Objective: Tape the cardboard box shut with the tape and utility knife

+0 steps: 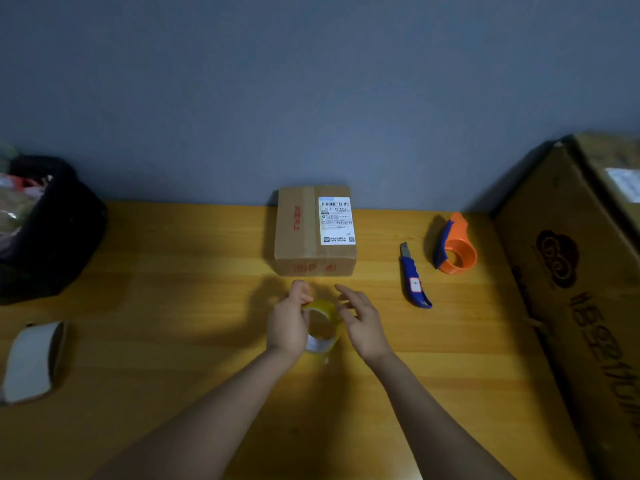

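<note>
A small cardboard box (313,232) with a white shipping label lies against the wall at the far middle of the wooden table (173,271), its flaps down. In front of it my left hand (289,323) grips a roll of clear yellowish tape (323,323), held on edge just above the table. My right hand (362,320) hovers at the roll's right side with fingers spread, touching it or nearly so. A blue utility knife (414,278) lies right of the box, its blade end pointing away from me.
An orange and blue tape dispenser (455,249) stands right of the knife. A large cardboard carton (585,289) fills the right side. A dark bin (45,230) with rubbish sits at the far left, and a wide white tape roll (33,362) lies at the near left.
</note>
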